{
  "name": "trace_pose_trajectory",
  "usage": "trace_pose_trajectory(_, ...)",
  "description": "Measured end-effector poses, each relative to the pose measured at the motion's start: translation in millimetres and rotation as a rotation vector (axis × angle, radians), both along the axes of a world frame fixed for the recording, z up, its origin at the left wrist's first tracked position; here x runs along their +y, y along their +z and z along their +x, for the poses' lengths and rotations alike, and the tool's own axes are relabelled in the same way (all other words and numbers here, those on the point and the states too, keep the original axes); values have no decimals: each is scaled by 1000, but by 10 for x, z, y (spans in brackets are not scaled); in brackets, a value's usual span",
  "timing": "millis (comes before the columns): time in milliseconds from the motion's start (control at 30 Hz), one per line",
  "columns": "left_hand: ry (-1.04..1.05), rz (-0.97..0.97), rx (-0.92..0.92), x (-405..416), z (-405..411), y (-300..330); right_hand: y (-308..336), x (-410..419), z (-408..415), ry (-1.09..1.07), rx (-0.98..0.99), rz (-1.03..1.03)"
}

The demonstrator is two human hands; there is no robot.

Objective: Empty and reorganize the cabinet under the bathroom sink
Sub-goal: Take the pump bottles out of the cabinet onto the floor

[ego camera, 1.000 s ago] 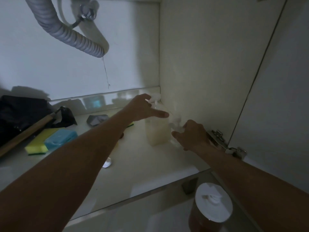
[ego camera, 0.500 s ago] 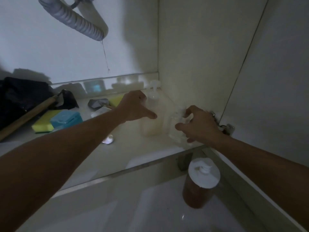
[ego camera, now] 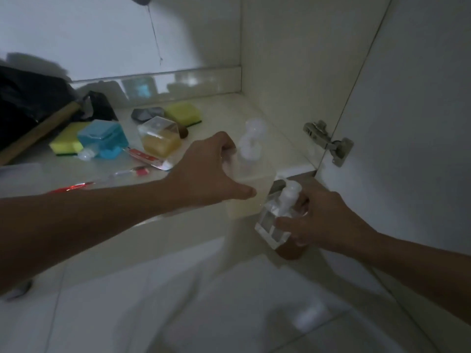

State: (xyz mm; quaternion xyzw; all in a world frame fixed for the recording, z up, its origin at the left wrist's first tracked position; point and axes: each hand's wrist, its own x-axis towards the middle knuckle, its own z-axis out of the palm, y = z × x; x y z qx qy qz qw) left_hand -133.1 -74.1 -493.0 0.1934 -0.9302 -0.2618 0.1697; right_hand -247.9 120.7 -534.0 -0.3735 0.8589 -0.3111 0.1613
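The left hand [ego camera: 204, 171] grips a pale pump bottle [ego camera: 251, 179] at the cabinet shelf [ego camera: 229, 108] front edge. The right hand [ego camera: 323, 222] clutches a smaller clear pump bottle [ego camera: 276, 220] (tilted), just beside it.

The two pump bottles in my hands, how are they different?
The left hand grips the larger pump bottle, upright at the cabinet shelf edge, with pale yellowish liquid. The right hand holds the smaller pump bottle, clear, tilted, already off the shelf. Both are square, see-through, with white pumps.
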Motion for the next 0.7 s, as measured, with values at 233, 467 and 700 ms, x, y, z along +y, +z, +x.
trace_pose_trajectory(233,-8,109,-85,293,258,-454,-429,71,89,-42,-66,55)
trace_pose_trajectory(467,85,282,-177,338,223,-1355,-857,32,180,13,-110,91)
trace_pose_trajectory(700,159,355,-188,344,70,-1812,-1264,100,221,-179,-185,201)
